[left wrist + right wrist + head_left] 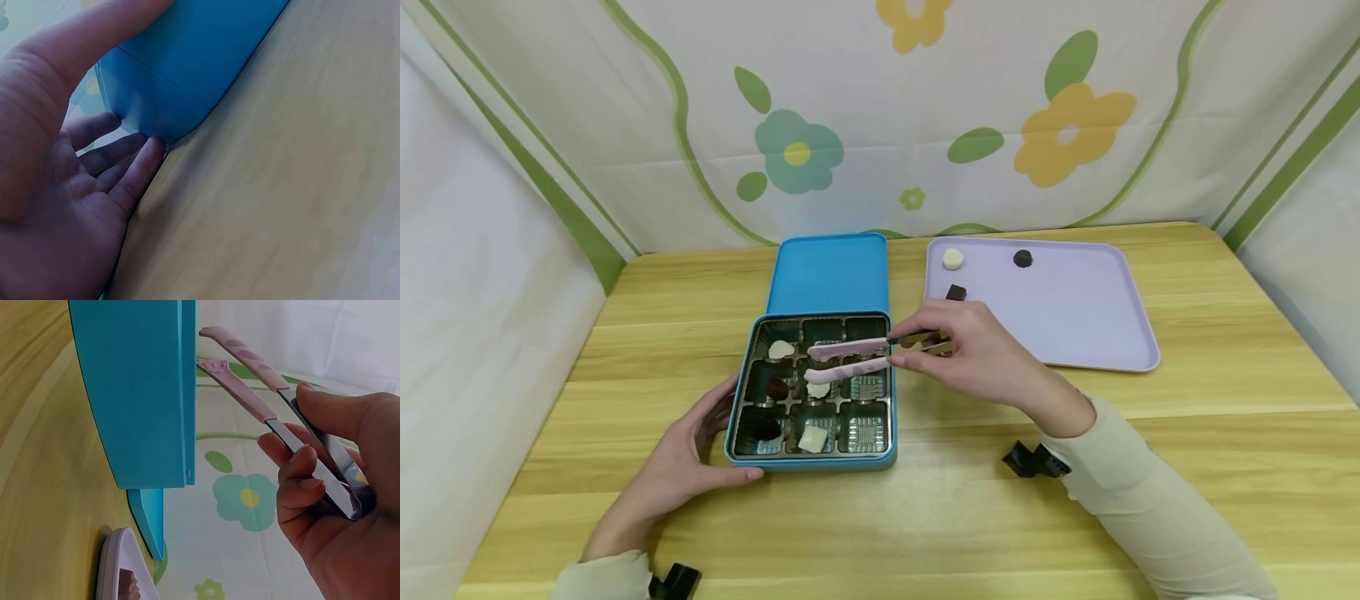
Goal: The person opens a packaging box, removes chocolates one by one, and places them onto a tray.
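My right hand (977, 354) grips a pair of metal tongs (312, 447) with pink tips. The tongs' two arms stand apart over the middle column of a blue tin (811, 464), with nothing between them. A dark divided insert fills the tin. A white piece (817, 389) lies in the centre compartment, just below the tips. Other compartments hold a white heart-shaped piece (781, 349), a reddish-brown piece (777, 387), a dark piece (766, 428) and a white square piece (812, 439). My left hand (673, 467) holds the tin's front left corner, thumb along the front, fingers against the left side.
The tin's blue lid (829, 273) lies behind it. To the right is a lilac tray (1060, 312) bearing a white piece (952, 259), a dark round chocolate (1022, 258) and a dark square chocolate (956, 292). A flowered cloth (880, 125) hangs behind the wooden table (940, 508).
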`<state>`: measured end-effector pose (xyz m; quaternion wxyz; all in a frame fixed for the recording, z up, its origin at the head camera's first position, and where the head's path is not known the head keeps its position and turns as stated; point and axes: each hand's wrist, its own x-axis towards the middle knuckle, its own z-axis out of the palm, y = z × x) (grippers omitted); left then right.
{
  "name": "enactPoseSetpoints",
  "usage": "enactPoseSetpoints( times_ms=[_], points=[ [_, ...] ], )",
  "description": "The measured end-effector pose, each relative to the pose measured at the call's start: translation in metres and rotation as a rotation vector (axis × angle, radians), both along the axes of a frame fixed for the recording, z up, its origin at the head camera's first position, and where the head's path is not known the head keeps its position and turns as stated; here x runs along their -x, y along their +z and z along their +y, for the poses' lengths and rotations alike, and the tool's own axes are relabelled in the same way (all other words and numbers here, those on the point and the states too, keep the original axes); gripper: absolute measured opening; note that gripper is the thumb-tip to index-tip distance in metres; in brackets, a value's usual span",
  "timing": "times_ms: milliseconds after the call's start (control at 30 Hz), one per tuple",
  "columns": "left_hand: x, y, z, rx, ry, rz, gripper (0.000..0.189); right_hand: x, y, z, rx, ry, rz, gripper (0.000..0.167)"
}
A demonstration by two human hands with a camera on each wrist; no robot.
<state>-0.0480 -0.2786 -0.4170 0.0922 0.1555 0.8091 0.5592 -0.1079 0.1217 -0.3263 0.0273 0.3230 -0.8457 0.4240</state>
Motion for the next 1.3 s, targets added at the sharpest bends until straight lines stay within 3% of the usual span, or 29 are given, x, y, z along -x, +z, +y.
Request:
enactPoseSetpoints(
  times_ms=[267,467,567,667,800,1067,1300],
  points=[
    [0.001,0.001,0.0,0.012,0.005,-0.002,0.121,0.0,0.003,-0.006,-0.044,0.06,0.043,0.019],
    [0.001,-0.001,-0.001,0.017,0.005,-0.012,0.121,0.0,0.023,-0.032,-0.305,0.075,0.119,0.02],
    [0.002,-0.002,0.0,0.012,0.004,-0.016,0.121,0.002,0.031,-0.051,-0.46,0.079,0.123,0.015],
    [0.002,-0.004,0.003,0.008,-0.002,-0.018,0.121,0.005,0.034,-0.062,-0.53,0.107,0.101,0.008],
    [0.001,-0.006,0.004,0.008,0.003,-0.02,0.12,0.008,0.03,-0.055,-0.489,0.12,0.065,0.008],
    [0.001,-0.005,0.005,0.013,-0.001,-0.019,0.12,0.012,0.013,-0.024,-0.246,0.105,-0.014,0.012],
    [0.0,-0.005,0.006,0.015,0.008,-0.031,0.119,0.012,0.0,-0.005,-0.103,0.049,-0.092,0.012]
  ],
)
